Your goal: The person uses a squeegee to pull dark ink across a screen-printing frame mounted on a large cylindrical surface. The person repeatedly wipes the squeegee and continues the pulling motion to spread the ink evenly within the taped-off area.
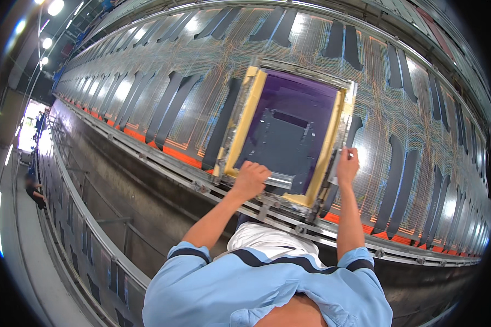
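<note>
A rectangular screen frame (249, 115) with yellow-taped edges and a purple mesh lies on a long printing table (147, 82). A dark shape shows through the mesh. My left hand (250, 179) grips a squeegee (278, 180) with a metal holder, resting at the near end of the frame. My right hand (347, 165) holds the frame's right edge near its near corner, with a small pale piece (334, 169) beside the fingers.
The table (431, 163) is covered with rows of dark curved cut pieces and thin coloured lines. An orange strip and a metal rail (163, 161) run along its near side. A second rail (82, 218) runs below. A person (35, 191) crouches far left in the aisle.
</note>
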`<state>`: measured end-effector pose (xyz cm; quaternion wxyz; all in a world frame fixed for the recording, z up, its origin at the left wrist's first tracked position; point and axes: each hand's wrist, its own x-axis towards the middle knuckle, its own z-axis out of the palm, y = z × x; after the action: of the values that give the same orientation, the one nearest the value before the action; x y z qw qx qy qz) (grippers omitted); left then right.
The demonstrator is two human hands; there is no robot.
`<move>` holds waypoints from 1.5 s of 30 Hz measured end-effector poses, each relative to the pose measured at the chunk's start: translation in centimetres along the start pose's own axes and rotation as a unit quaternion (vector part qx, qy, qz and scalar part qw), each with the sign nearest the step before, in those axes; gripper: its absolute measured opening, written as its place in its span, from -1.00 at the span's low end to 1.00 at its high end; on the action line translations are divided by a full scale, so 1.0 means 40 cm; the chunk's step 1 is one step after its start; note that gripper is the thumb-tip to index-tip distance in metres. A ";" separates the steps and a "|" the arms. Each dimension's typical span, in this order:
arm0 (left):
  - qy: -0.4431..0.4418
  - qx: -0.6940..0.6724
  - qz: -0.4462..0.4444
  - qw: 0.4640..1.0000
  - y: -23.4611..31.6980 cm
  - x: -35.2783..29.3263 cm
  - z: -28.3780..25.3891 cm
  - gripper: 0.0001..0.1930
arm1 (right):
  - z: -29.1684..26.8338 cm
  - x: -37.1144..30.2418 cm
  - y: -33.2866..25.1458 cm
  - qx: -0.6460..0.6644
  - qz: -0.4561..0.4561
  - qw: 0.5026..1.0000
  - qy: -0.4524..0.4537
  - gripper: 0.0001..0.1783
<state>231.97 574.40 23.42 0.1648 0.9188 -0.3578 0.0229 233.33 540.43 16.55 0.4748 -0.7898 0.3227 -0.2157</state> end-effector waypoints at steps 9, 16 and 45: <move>-0.058 0.040 0.047 0.996 -0.061 -0.002 0.036 -0.65 | 0.053 -0.038 0.088 0.028 0.018 0.999 -0.004 -0.71; -0.153 0.012 0.297 0.943 0.005 0.212 0.073 -0.69 | -0.002 0.007 0.152 -0.009 0.029 1.000 -0.001 -0.73; -0.005 0.151 -0.385 0.911 -0.036 0.035 0.095 -0.65 | 0.018 0.001 0.141 0.037 0.028 0.997 -0.055 -0.74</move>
<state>233.70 573.27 19.65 0.0180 0.9994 0.0301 0.0072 232.10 538.94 11.21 0.5264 -0.7732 0.3097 -0.1707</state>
